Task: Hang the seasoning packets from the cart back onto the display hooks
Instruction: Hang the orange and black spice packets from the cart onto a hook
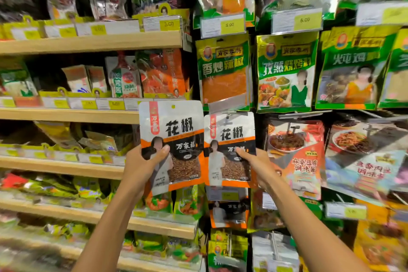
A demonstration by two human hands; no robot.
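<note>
Two hands up. My left hand grips the left pepper packet, thumb across its front. My right hand pinches the right pepper packet low on its right edge; its top sits at a hook. The packets' edges meet.

Two hands, two held seasoning packets

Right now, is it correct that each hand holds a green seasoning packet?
Only the colour is wrong: the head view shows the left hand holding the left packet and the right hand holding the right packet, both white, orange and black.
</note>
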